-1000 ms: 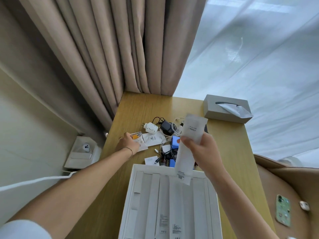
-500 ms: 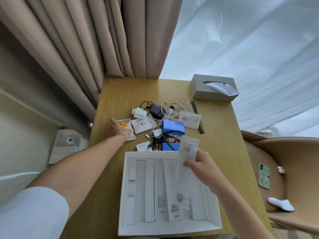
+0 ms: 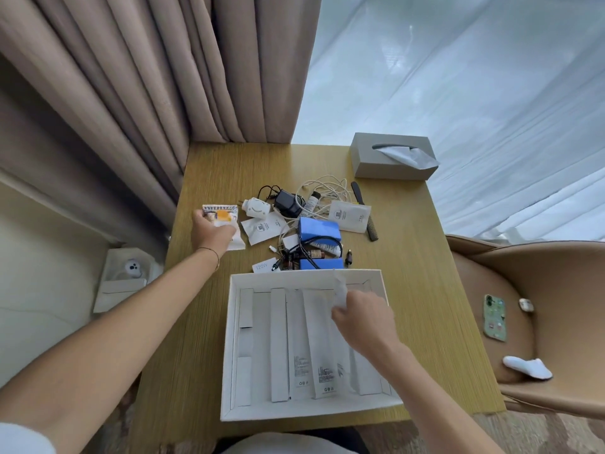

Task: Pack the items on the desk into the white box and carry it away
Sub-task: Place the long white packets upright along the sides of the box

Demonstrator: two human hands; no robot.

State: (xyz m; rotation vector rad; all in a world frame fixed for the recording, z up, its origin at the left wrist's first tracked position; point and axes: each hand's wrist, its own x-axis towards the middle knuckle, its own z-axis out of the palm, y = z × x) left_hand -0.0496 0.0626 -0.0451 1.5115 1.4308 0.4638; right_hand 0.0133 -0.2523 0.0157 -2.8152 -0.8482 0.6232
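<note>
Now | right hand (image 3: pixel 361 319) fingers pinch white packet (image 3: pixel 339 288) | over white box (image 3: pixel 376 275)

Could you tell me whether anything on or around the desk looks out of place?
Nothing looks spilled or damaged. The cables, blue boxes and sachets are a tangled heap behind the white box. A green phone lies on the chair seat, off the desk.

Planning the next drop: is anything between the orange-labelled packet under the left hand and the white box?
Nothing visible. The left hand rests on the packet; bare desk lies between it and the white box.
</note>
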